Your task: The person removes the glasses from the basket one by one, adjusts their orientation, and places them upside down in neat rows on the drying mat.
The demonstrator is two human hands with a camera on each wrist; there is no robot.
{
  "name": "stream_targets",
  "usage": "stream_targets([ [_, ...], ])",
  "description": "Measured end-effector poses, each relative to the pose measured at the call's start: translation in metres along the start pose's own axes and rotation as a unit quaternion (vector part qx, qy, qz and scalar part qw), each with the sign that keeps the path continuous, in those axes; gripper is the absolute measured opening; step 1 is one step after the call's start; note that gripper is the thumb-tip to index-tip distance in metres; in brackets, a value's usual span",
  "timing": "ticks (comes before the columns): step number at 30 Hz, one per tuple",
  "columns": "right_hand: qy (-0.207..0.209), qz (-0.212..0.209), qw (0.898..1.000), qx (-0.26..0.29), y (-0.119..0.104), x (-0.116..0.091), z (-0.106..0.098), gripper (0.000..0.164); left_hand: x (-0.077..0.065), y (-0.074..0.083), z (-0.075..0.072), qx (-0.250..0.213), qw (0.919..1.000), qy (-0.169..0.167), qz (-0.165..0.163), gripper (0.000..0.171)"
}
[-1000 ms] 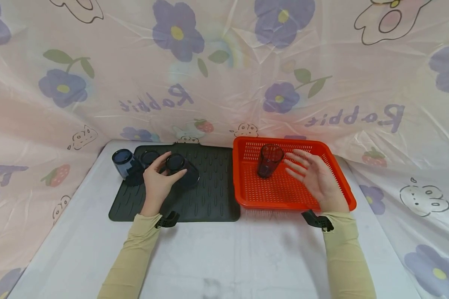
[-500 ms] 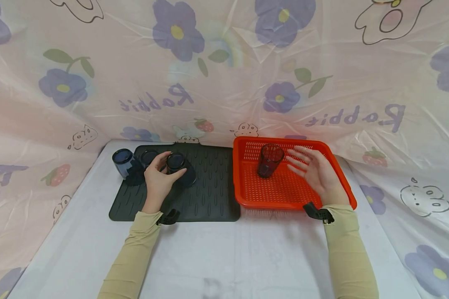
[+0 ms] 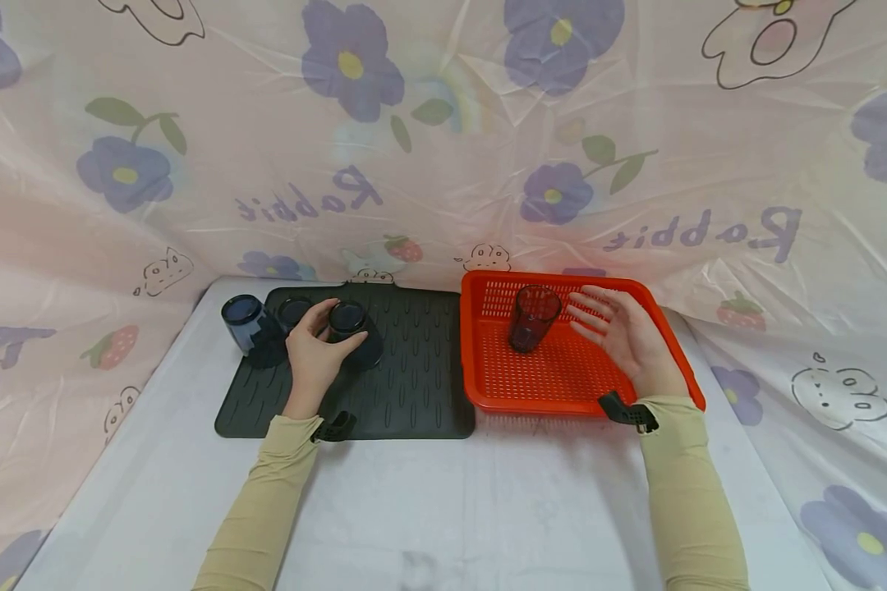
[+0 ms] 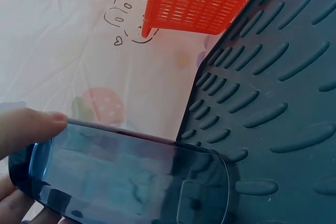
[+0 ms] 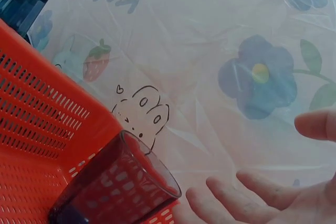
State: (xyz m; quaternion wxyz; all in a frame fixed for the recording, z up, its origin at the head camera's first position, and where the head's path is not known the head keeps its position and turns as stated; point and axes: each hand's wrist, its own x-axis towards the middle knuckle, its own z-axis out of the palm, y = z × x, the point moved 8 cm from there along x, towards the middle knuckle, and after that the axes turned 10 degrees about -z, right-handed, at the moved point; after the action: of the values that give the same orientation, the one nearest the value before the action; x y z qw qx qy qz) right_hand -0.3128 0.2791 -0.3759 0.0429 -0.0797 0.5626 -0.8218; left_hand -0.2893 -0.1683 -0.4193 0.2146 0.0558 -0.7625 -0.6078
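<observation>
My left hand (image 3: pixel 314 365) grips a dark blue glass (image 3: pixel 349 320) near its upturned base, between thumb and fingers. In the left wrist view this see-through glass (image 4: pixel 131 174) has its mouth end at the black ridged mat (image 4: pixel 283 103). Two more blue glasses stand upside down to its left, one at the mat's left edge (image 3: pixel 244 324) and one partly behind my fingers (image 3: pixel 294 310). My right hand (image 3: pixel 624 341) is held over the red basket (image 3: pixel 480 394), fingers spread and holding nothing. Beside its fingertips a single glass (image 3: pixel 534 320) stands mouth up in the basket.
The black mat and the basket lie side by side on a white-covered table (image 3: pixel 443 509). A patterned plastic sheet (image 3: pixel 443 164) rises behind them and at both sides. Each wrist bears a black strap (image 3: pixel 333 428).
The glass in my left hand has come down slightly and its lower end has shifted left, nearer upright. My right hand has moved a little up and right.
</observation>
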Motion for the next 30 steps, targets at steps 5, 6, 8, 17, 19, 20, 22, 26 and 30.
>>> stream_targets([
  [5, 0.003, 0.008, 1.0, 0.0, 0.003, 0.005, -0.003, 0.041, 0.001, -0.002, 0.003, -0.001, 1.0, -0.001, -0.009, 0.062],
  [6, 0.002, 0.009, 1.0, 0.001, 0.003, 0.007, -0.004, 0.041, 0.001, -0.002, 0.003, -0.001, 0.9999, -0.001, -0.012, 0.062],
  [8, -0.001, 0.012, 1.0, -0.001, 0.005, 0.009, -0.004, 0.042, 0.002, -0.003, 0.004, -0.001, 0.9999, -0.001, -0.016, 0.062],
  [17, -0.004, 0.034, 0.999, -0.014, 0.012, 0.02, -0.008, 0.048, 0.006, -0.003, 0.006, 0.006, 0.9997, 0.008, -0.023, 0.062],
  [19, -0.005, 0.038, 0.999, -0.021, 0.014, 0.022, -0.008, 0.048, 0.007, -0.003, 0.006, 0.009, 0.9997, 0.012, -0.021, 0.062],
  [20, -0.005, 0.04, 0.999, -0.023, 0.014, 0.023, -0.007, 0.05, 0.007, -0.002, 0.007, 0.009, 0.9997, 0.013, -0.02, 0.062],
  [22, -0.006, 0.043, 0.999, -0.025, 0.015, 0.025, -0.006, 0.052, 0.008, -0.002, 0.007, 0.009, 0.9997, 0.013, -0.02, 0.062],
  [26, -0.003, 0.041, 0.999, -0.03, 0.017, 0.029, -0.005, 0.048, 0.009, -0.004, 0.009, 0.008, 0.9996, 0.012, -0.026, 0.063],
  [30, 0.002, 0.042, 0.999, -0.031, 0.02, 0.032, -0.004, 0.038, 0.01, -0.005, 0.01, 0.01, 0.9995, 0.012, -0.028, 0.064],
])
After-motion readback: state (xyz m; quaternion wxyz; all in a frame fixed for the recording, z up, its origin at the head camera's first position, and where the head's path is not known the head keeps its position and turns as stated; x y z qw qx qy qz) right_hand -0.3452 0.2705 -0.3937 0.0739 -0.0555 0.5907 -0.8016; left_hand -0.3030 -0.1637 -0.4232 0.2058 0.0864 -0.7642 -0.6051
